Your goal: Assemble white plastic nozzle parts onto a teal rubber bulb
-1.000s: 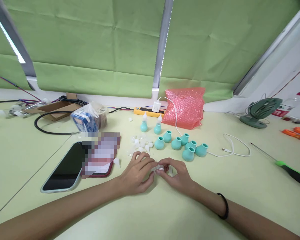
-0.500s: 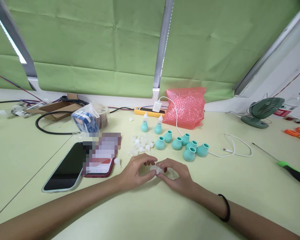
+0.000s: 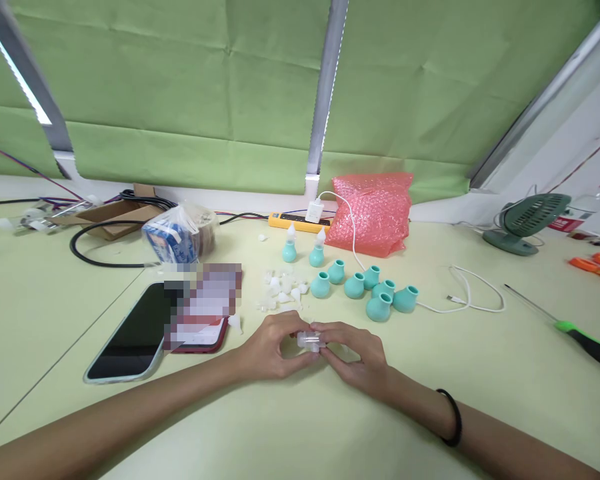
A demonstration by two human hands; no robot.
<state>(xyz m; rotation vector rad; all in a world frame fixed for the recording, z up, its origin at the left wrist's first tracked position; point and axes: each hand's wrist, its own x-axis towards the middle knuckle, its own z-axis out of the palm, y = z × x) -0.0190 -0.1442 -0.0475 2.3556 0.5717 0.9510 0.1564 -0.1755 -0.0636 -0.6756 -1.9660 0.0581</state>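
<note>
Between my two hands is a small clear plastic tube-like piece (image 3: 309, 340), lying sideways above the table. My left hand (image 3: 275, 343) closes on it with thumb and fingertips from the left. The fingertips of my right hand (image 3: 357, 350) pinch its right end. Just beyond my hands lies a pile of small white and clear parts (image 3: 283, 290). To the right of the pile stand several teal rubber bulbs (image 3: 354, 286) with open necks. Behind them, two teal bulbs (image 3: 289, 251) stand upright with clear pieces and white pointed tips fitted on top.
Two phones (image 3: 130, 340) lie left of my hands, beside a loose white tip (image 3: 235, 324). Farther back are a plastic-wrapped package (image 3: 173, 237), a yellow power strip (image 3: 285, 223) and a pink bubble-wrap bag (image 3: 373, 213). Rightward are a white cable (image 3: 467, 293), a screwdriver (image 3: 580, 343) and a green fan (image 3: 527, 220).
The clear piece has turned in my fingers, so more of its tube-shaped body shows. My left thumb has shifted slightly down and right. The bulbs and pile stay put.
</note>
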